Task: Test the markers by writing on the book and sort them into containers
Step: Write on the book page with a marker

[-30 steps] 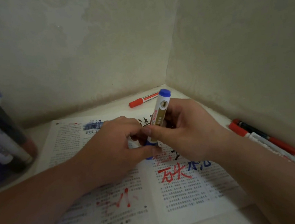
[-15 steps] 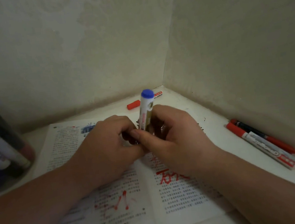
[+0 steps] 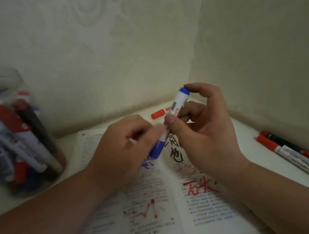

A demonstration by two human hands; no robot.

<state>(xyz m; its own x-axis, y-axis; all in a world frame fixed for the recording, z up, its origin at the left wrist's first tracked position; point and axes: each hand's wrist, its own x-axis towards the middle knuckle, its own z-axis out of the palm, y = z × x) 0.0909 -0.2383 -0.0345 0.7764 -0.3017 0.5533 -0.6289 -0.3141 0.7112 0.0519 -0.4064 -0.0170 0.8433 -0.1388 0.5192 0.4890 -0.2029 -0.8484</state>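
Observation:
A blue-ended white marker (image 3: 177, 105) hangs tilted above the open book (image 3: 151, 210), its blue cap (image 3: 156, 150) at the lower left end. My right hand (image 3: 206, 130) pinches the upper body between thumb and fingers, with a fingertip on the blue top end. My left hand (image 3: 122, 150), blurred, grips the marker's lower part just above the cap. The book's pages carry red, blue and black scribbles. A clear jar (image 3: 14, 141) with several markers stands at the left.
One red-capped marker (image 3: 158, 114) lies behind the book by the back wall. Several red and black markers (image 3: 298, 155) lie along the right wall. The walls meet in a corner close behind my hands.
The marker has tipped from nearly upright to slanting, its blue cap now showing below my left hand. My right fingers have moved up to the marker's top end. The view has shifted right.

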